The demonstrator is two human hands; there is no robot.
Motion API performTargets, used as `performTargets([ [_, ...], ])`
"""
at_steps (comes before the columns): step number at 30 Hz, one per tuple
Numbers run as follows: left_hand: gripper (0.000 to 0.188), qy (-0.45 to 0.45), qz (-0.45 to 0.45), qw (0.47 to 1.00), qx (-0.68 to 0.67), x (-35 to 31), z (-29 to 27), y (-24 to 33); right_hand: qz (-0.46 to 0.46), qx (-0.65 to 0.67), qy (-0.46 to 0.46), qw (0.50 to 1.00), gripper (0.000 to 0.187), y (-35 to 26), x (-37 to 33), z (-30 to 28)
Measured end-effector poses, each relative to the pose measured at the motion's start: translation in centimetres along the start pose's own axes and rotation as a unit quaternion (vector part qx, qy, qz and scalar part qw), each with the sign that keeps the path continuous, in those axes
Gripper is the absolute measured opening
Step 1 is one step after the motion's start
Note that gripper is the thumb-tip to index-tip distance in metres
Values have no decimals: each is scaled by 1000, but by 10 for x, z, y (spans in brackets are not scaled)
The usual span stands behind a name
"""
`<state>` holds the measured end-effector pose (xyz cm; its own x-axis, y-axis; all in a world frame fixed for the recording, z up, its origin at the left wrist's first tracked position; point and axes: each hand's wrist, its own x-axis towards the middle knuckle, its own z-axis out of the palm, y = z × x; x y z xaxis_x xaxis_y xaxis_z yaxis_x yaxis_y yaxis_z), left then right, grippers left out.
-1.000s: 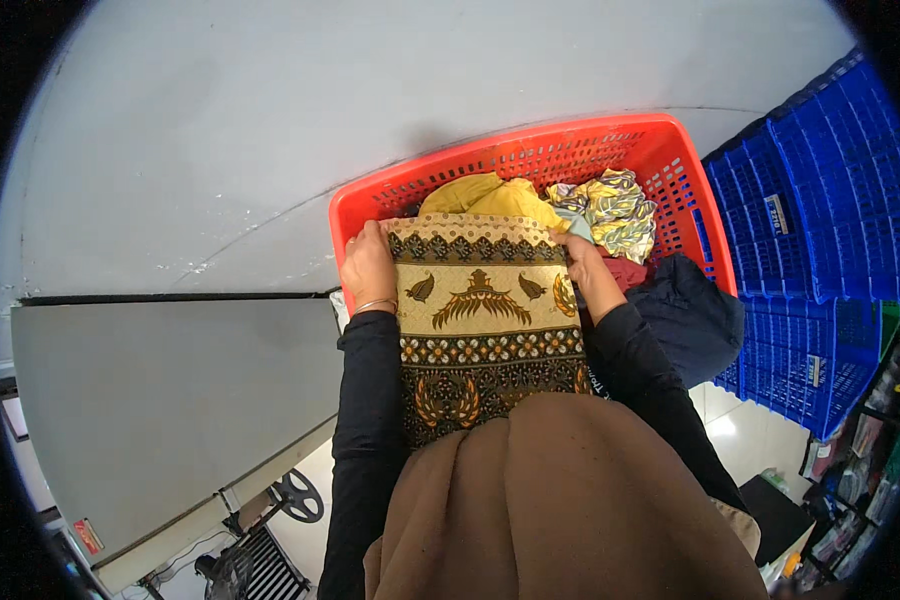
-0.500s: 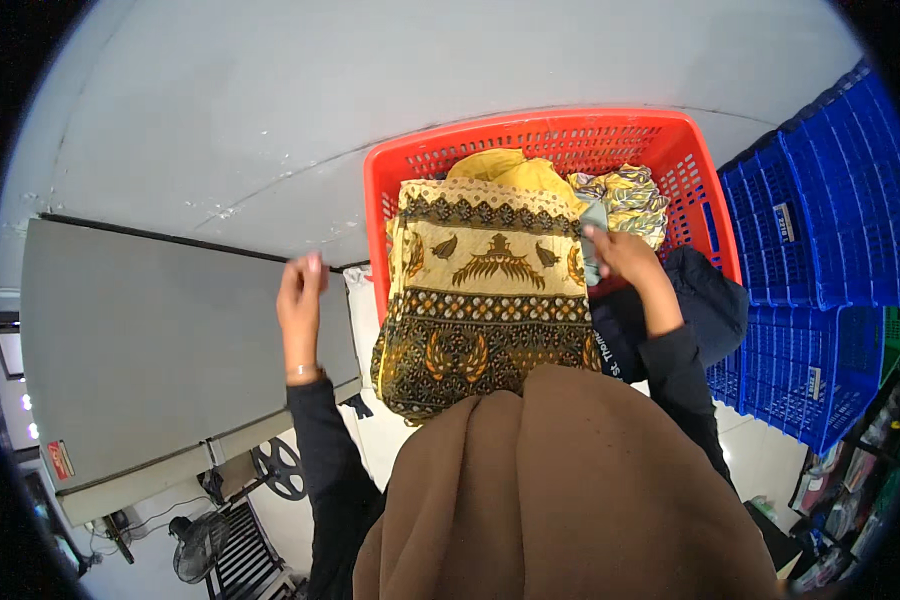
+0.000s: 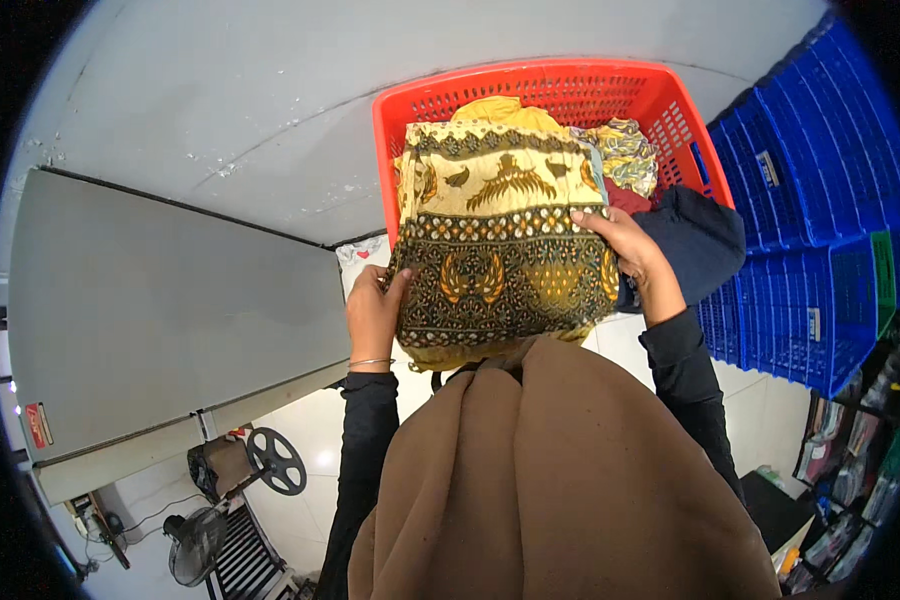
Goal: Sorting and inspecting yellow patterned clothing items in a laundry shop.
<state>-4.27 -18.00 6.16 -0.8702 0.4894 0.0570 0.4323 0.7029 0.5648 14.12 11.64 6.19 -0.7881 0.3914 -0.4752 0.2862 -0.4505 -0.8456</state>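
A folded batik cloth (image 3: 510,235) in cream, black and gold lies in front of me, its far part over the red laundry basket (image 3: 530,72). Gripping its left edge is my left hand (image 3: 374,308), thumb on top and fingers hidden beneath. My right hand (image 3: 630,250) holds the right edge the same way, thumb on the printed face. Behind the cloth, a plain yellow cloth (image 3: 505,112) and a crumpled patterned cloth (image 3: 625,150) sit in the basket. A dark navy garment (image 3: 695,245) drapes over the basket's near right side.
Blue plastic crates (image 3: 820,150) are stacked to the right. A large grey panel (image 3: 170,320) stands at the left, by the grey wall (image 3: 300,80). Lower left are a black spoked wheel (image 3: 276,461) and a fan (image 3: 195,545). Packaged items (image 3: 830,540) fill the lower right.
My left hand has come right and taken the cloth's left edge. My right hand has moved from the grey-green piece inside the basket to the cloth's right edge. The basket appears higher in view.
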Motion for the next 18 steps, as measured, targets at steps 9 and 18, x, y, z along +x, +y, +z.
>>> performTargets([
  [9, 30, -180, -233, 698, -653, -14, -29, -11, -149, 73, -74, 983, 35, -41, -82, 43],
  [18, 60, -17, 120, 812, -571, 77, -129, 124, -278, -131, 109, 945, 30, -188, -57, 30],
])
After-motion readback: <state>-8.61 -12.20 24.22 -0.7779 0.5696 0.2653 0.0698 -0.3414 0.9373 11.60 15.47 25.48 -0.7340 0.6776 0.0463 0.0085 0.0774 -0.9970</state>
